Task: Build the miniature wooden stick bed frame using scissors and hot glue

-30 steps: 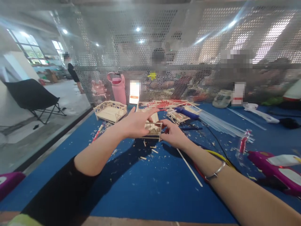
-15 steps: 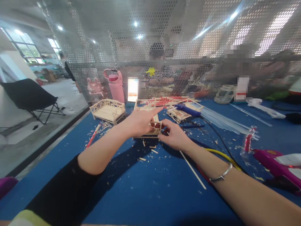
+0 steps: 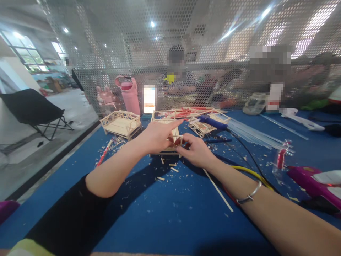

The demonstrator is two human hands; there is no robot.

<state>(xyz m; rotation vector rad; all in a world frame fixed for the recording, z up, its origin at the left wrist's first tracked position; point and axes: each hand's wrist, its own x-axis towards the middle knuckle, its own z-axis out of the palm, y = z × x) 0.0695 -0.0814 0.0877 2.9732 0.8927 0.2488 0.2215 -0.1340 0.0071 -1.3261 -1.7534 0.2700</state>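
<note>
A small model bed of pale wooden sticks (image 3: 176,132) stands on the blue table in front of me, partly hidden by my hands. My left hand (image 3: 154,138) reaches over its left side, index finger stretched out and the other fingers curled at the near rail. At the right front corner, my right hand (image 3: 196,151) pinches the rail and post between thumb and fingers. The fingertips of both hands nearly meet there. A finished-looking stick bed (image 3: 121,124) sits to the left, and another stick model (image 3: 202,126) to the right.
A blue glue gun (image 3: 214,123) rests by the right model, near clear glue sticks (image 3: 247,137). Red-and-pale sticks (image 3: 186,113) lie behind. A pink bottle (image 3: 130,96) and lit phone (image 3: 149,99) stand at the mesh screen. A loose stick (image 3: 218,190) and wood scraps lie nearer.
My right fingers have shifted slightly up and left along the corner rail, closer to the left fingers. My left hand stays on the model. The camera view has tilted down a little.
</note>
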